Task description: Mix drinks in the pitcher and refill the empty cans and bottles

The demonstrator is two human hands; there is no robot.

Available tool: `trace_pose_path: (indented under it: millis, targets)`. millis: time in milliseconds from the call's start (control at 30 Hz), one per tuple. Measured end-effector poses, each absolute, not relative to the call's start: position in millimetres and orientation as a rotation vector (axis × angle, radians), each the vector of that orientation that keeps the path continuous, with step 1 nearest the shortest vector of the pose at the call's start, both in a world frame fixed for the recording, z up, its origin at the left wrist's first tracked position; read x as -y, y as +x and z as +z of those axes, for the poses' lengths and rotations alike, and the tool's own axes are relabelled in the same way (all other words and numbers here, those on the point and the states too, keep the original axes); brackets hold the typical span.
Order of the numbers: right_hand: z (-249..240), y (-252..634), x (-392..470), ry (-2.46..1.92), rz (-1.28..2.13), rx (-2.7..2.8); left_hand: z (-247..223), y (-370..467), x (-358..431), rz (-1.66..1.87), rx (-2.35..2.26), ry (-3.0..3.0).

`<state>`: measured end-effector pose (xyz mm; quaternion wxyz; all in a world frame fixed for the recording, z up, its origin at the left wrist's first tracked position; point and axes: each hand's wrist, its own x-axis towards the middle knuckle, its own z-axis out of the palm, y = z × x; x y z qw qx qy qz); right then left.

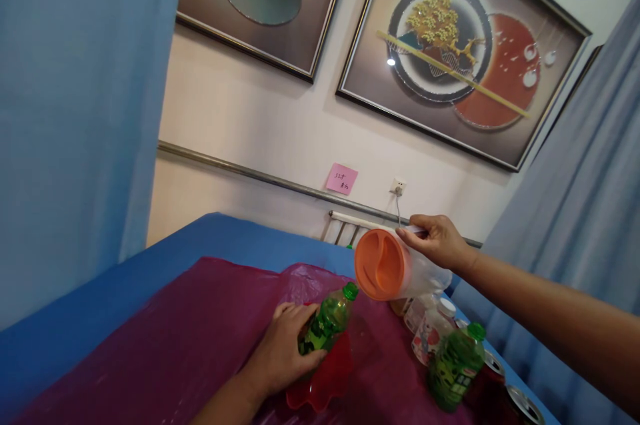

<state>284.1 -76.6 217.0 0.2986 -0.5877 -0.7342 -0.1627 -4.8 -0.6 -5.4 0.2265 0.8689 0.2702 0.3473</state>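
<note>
Green bottle (327, 319) being clenched in left grip (286, 345); tilted pitcher (395, 269), at 2 o'clock, being grasped by right grip (440, 241); tilt is best kept slow

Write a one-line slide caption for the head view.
Left hand grips a green bottle over a red dish; right hand tilts an orange-lidded jug.

We find handwriting on only one thing, a small pink paper sticky note (342, 179) stuck to the cream wall, and its dark characters are too small for us to read. The printed label on the green plastic bottle (327, 320) is blurred beyond reading.
</note>
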Motion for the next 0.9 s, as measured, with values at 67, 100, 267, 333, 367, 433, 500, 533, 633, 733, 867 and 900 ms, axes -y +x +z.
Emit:
trace_pose_path:
  millis: [67,100,267,333,367,433,500,533,633,733,867,900]
  targets:
    - [217.5,283.7,76.7,-1.572,-0.437,1.943,-6.5,-4.7,0.1,0.962,-0.742,2.394]
    - [217.6,283.6,76.7,-1.577,-0.443,1.939,-7.0,-4.6,-0.2,0.962,-0.744,2.394]
    - [217.2,283.0,76.0,-1.579,-0.451,1.939,-7.0,-4.4,-0.8,0.961,-0.759,2.402]
    - [217.0,282.5,75.9,-1.577,-0.451,1.941,-6.5,-4.4,-0.5,0.966,-0.76,2.402]
    - [217.1,282.2,75.8,-1.575,-0.452,1.943,-6.4,-4.3,-0.3,0.97,-0.763,2.399]
    - [217.5,281.4,75.9,-1.574,-0.456,1.945,-6.3,-4.0,0.2,0.978,-0.769,2.398]
    - [218.3,280.4,76.2,-1.577,-0.455,1.946,-6.3,-3.7,0.6,0.979,-0.767,2.401]
    - [218.6,280.0,76.4,-1.581,-0.454,1.946,-6.2,-3.6,0.7,0.976,-0.765,2.404]
    - [219.2,279.0,76.9,-1.589,-0.452,1.943,-5.5,-3.6,1.1,0.977,-0.769,2.411]
    - [218.7,279.0,77.1,-1.58,-0.441,1.941,-4.0,-4.1,1.3,0.969,-0.766,2.414]
    - [217.9,279.8,76.9,-1.57,-0.428,1.939,-2.1,-4.5,1.4,0.94,-0.76,2.41]
    - [217.9,279.9,77.0,-1.572,-0.429,1.939,-1.7,-4.5,1.5,0.938,-0.761,2.408]
